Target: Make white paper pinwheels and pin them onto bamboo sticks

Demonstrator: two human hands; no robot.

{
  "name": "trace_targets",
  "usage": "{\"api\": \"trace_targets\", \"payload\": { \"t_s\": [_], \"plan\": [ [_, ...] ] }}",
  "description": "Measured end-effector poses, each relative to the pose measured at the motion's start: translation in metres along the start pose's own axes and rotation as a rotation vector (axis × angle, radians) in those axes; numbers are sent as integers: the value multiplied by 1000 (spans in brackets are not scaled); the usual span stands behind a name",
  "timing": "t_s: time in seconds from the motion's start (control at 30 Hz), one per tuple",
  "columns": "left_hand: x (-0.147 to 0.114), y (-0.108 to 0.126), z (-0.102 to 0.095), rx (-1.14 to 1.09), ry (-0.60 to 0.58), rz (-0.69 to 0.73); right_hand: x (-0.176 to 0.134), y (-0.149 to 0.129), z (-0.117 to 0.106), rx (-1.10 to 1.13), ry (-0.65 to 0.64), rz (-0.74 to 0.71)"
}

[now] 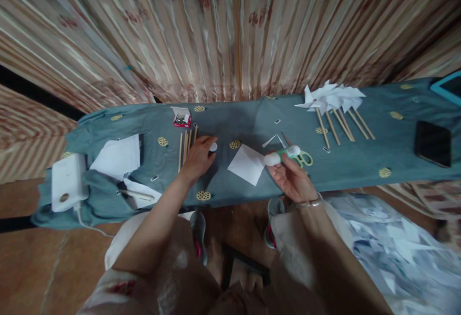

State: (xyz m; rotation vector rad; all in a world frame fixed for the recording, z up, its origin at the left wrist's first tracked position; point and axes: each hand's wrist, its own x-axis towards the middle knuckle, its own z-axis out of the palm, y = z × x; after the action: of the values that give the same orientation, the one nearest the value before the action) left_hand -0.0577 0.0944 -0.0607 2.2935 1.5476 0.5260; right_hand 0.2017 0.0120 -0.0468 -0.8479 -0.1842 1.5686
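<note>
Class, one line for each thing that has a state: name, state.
Red box, open
Glue stick, held in right hand
White piece, held in left hand
Paper square, lying flat
Pinwheels, assembled, lying
Loose sticks, lying
Scissors, partly hidden, blades unclear
Black phone, lying flat
White device, cable connected

Smooth plastic is noted on the glue stick (281,156), matt paper on the square sheet (247,164) and pinwheels (333,97); plain wood is seen in the sticks (185,147), creased cloth in the tablecloth (230,118).
</note>
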Motion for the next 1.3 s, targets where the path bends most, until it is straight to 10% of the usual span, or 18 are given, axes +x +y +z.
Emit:
{"api": "trace_targets", "payload": {
  "t_s": [0.4, 0.63, 1.3],
  "plan": [
    [-10, 21, -16, 89, 177, 97, -1, -2, -13, -288, -14, -106],
    [-52, 71, 28, -32, -130, 421, -4, -16, 5, -224, -6, -20],
    [-62, 74, 48, 84, -175, 378, 3, -12, 8, -455, -94, 3]
  ]
}}
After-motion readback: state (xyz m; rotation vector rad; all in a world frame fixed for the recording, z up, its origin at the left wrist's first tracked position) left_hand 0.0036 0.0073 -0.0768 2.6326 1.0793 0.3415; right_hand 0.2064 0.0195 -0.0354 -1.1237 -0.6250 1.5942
